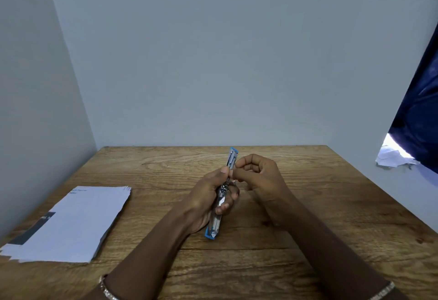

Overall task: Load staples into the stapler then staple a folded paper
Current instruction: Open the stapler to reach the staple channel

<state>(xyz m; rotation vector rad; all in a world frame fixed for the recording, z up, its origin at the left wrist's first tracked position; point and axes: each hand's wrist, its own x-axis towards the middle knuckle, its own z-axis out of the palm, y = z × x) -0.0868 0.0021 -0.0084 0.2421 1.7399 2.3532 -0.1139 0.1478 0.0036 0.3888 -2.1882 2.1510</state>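
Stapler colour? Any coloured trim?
Stapler: silvery metal with light blue plastic at both ends. The head view, the only one, shows it.

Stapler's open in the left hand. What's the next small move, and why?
Probably ease the right hand down to seat staples in the open channel: the left hand grips the unfolded stapler, right fingertips pinch against it; staples themselves aren't visible.

The only camera sits on the person's head and looks forward and down, close above the left hand (209, 196), the right hand (259, 175) and the desk (343, 181).
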